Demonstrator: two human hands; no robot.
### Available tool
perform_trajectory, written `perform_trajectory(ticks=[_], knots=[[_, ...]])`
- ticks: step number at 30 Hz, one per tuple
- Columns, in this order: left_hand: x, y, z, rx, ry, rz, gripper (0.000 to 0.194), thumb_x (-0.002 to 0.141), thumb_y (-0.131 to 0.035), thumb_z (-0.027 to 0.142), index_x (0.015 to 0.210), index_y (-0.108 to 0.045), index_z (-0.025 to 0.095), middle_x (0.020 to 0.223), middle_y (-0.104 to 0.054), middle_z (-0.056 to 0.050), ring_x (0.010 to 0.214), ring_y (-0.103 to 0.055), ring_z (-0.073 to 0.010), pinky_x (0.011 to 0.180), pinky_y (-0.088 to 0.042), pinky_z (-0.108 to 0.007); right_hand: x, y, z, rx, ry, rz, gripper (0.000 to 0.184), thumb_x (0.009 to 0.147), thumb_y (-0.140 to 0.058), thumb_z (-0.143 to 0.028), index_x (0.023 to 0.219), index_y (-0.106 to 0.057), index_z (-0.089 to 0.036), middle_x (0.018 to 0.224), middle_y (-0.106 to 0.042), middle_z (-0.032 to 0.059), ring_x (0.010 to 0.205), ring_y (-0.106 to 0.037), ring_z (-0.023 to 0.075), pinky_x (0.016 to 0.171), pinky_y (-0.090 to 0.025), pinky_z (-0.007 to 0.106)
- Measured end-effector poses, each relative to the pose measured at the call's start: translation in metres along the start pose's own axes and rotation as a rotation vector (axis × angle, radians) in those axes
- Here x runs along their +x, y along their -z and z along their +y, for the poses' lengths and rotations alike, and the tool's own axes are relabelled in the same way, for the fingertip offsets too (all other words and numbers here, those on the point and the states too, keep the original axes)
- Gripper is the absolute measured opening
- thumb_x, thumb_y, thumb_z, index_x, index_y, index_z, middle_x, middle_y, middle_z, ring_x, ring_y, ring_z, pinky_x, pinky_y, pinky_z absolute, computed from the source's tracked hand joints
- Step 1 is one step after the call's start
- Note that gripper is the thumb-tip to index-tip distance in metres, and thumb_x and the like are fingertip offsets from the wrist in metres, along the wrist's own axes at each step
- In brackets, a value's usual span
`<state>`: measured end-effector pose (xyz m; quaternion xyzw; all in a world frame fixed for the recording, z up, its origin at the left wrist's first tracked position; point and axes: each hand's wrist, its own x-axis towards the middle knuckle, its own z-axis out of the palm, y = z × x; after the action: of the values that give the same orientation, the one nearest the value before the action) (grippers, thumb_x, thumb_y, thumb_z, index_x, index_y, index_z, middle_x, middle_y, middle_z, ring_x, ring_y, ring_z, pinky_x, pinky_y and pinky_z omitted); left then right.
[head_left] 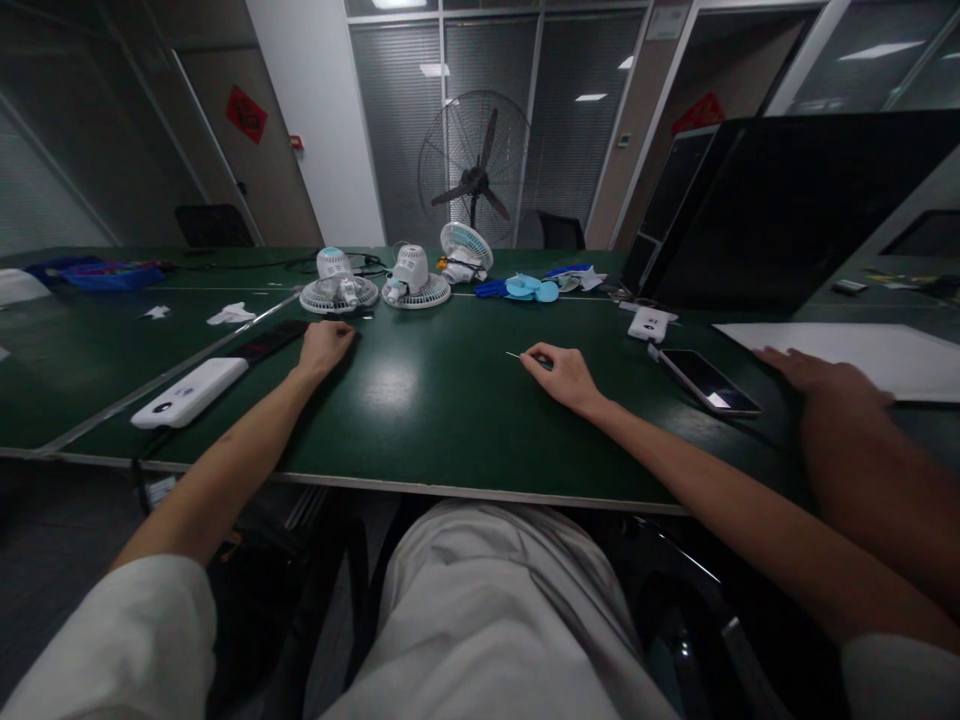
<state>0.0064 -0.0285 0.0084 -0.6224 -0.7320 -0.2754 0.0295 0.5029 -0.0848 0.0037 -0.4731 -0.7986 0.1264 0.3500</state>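
On the green table, my left hand rests with its fingers curled together; what they hold, if anything, is hidden. Just beyond it stand two small white fans with their grilles down, and a third white fan leans farther right. My right hand pinches a thin pale rod between thumb and index finger, its tip pointing left. Light-blue fan blades lie beyond the right hand.
A white oblong device and a dark flat strip lie left. Toward the right are a phone, a small white box and a large black monitor. Another person's hand touches a white sheet.
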Motion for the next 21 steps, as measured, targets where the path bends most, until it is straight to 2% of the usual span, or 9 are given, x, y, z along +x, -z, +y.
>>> perform_trajectory(ticks=[4, 6, 9, 11, 14, 16, 21], knots=[[-0.019, -0.008, 0.049, -0.079, -0.234, -0.188, 0.035, 0.096, -0.062, 0.037, 0.117, -0.083, 0.019, 0.116, -0.08, -0.009, 0.107, -0.073, -0.0294, 0.097, -0.054, -0.032, 0.001, 0.0, 0.001, -0.003, 0.026, -0.061, 0.038, 0.102, -0.058, -0.053, 0.11, -0.077, -0.022, 0.093, -0.077, 0.0063, 0.078, -0.069, 0.0222, 0.07, -0.05, 0.034], [-0.034, -0.014, 0.078, -0.145, -0.411, -0.272, 0.036, 0.099, -0.06, 0.038, 0.121, -0.082, 0.02, 0.121, -0.078, -0.009, 0.107, -0.072, -0.0286, 0.098, -0.055, -0.034, 0.002, 0.0, 0.002, -0.005, 0.05, -0.1, 0.035, 0.101, -0.059, -0.052, 0.111, -0.078, -0.024, 0.098, -0.079, 0.0058, 0.082, -0.07, 0.0225, 0.074, -0.051, 0.035], [-0.059, -0.029, 0.122, -0.251, -0.749, -0.31, 0.036, 0.103, -0.057, 0.037, 0.125, -0.08, 0.019, 0.126, -0.076, -0.01, 0.113, -0.071, -0.0271, 0.101, -0.053, -0.037, 0.002, -0.001, 0.001, -0.016, 0.087, -0.148, 0.03, 0.1, -0.062, -0.049, 0.11, -0.08, -0.027, 0.103, -0.08, 0.0038, 0.086, -0.071, 0.023, 0.078, -0.052, 0.035], [-0.072, -0.04, 0.149, -0.319, -0.884, -0.309, 0.035, 0.105, -0.056, 0.035, 0.127, -0.079, 0.019, 0.126, -0.076, -0.011, 0.114, -0.07, -0.025, 0.102, -0.053, -0.036, 0.001, -0.002, -0.001, -0.022, 0.108, -0.173, 0.027, 0.1, -0.064, -0.048, 0.109, -0.08, -0.029, 0.105, -0.08, 0.0028, 0.09, -0.073, 0.0242, 0.08, -0.052, 0.035], [-0.084, -0.057, 0.178, -0.387, -0.987, -0.307, 0.032, 0.106, -0.057, 0.03, 0.129, -0.076, 0.021, 0.126, -0.076, -0.01, 0.115, -0.07, -0.0226, 0.102, -0.053, -0.035, 0.0, -0.003, -0.002, -0.037, 0.128, -0.189, 0.026, 0.099, -0.065, -0.048, 0.109, -0.081, -0.03, 0.106, -0.081, 0.0021, 0.096, -0.074, 0.0262, 0.084, -0.053, 0.037], [-0.087, -0.064, 0.189, -0.405, -1.031, -0.302, 0.032, 0.106, -0.057, 0.028, 0.133, -0.074, 0.022, 0.128, -0.075, -0.01, 0.116, -0.069, -0.0222, 0.103, -0.052, -0.035, 0.0, -0.002, -0.003, -0.043, 0.136, -0.193, 0.026, 0.099, -0.065, -0.048, 0.109, -0.08, -0.03, 0.106, -0.081, 0.0019, 0.097, -0.074, 0.0266, 0.085, -0.053, 0.037], [-0.088, -0.065, 0.194, -0.401, -1.073, -0.326, 0.034, 0.109, -0.054, 0.027, 0.137, -0.071, 0.02, 0.126, -0.075, -0.011, 0.116, -0.068, -0.022, 0.103, -0.051, -0.035, 0.0, -0.002, -0.003, -0.034, 0.118, -0.204, 0.026, 0.098, -0.066, -0.048, 0.11, -0.081, -0.031, 0.105, -0.081, 0.002, 0.093, -0.074, 0.0264, 0.084, -0.054, 0.037]])
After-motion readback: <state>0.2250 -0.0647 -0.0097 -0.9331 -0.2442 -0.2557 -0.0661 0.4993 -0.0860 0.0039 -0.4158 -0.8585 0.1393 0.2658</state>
